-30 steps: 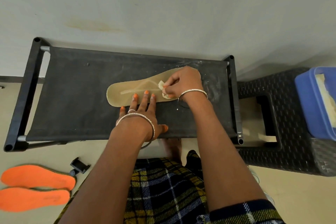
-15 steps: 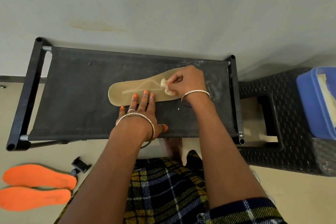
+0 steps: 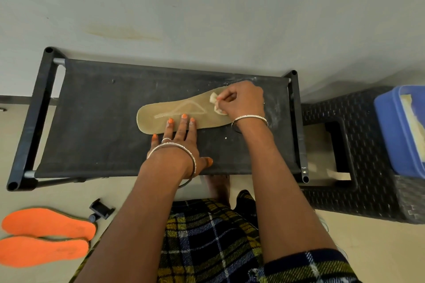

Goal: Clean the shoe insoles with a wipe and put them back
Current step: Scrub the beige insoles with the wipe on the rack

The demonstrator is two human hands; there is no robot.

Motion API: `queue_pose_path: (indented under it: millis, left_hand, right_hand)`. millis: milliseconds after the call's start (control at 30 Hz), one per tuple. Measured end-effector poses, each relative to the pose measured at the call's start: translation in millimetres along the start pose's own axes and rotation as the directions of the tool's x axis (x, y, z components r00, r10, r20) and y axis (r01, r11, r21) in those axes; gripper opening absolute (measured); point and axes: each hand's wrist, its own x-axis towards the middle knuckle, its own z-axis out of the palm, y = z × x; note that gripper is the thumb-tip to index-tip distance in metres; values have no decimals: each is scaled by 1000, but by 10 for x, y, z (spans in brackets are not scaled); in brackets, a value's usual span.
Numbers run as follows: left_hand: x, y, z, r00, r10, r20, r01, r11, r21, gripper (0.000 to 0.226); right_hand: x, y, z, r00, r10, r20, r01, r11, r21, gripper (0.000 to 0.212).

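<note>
Wipe point(image 3: 215, 105) on triangle-marked tan insole point(image 3: 153, 122)

I count three insoles: one tan fabric insole point(image 3: 156, 119) on the black fabric-topped rack point(image 3: 96, 110), two orange foam insoles point(image 3: 48, 221) point(image 3: 43, 251) left of it. One crumpled white wipe point(image 3: 213, 101). One blue plastic tub point(image 3: 395, 131), right of it.

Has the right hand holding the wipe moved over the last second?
Yes. The right hand and wipe slid along the insole toward the stand's right rail.
</note>
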Motion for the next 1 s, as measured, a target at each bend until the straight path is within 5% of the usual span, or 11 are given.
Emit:
queue_pose_path:
  millis: [100, 267, 467, 767, 933, 1000]
  left_hand:
    - [-7, 2, -4, 1000, 0, 4, 0, 1000, -4, 99]
    - [4, 1, 5, 1000, -7, 1, 7, 1000, 6, 99]
    - [-15, 8, -19, 1000, 2, -7, -2, 1000, -5, 98]
    - [-7, 15, -21, 1000, -1, -9, 1, 1000, -4, 98]
    - [-21, -1, -17, 1000, 8, -13, -9, 1000, -8, 97]
    - [-24, -1, -15, 1000, 8, -10, -8, 1000, -7, 96]
  right_hand:
    - [-1, -3, -7, 996, 0, -91, -3, 999, -37, 9]
    - [-49, -100, -16, 948, -60, 313, 78, 996, -46, 7]
    - [15, 40, -6, 993, 7, -117, -6, 1000, 6, 9]
    - [7, -17, 124, 982, -187, -11, 187, 982, -40, 14]
    - [35, 56, 77, 975, -109, -194, 90, 991, -103, 15]
    - [23, 0, 102, 980, -118, -162, 87, 979, -186, 18]
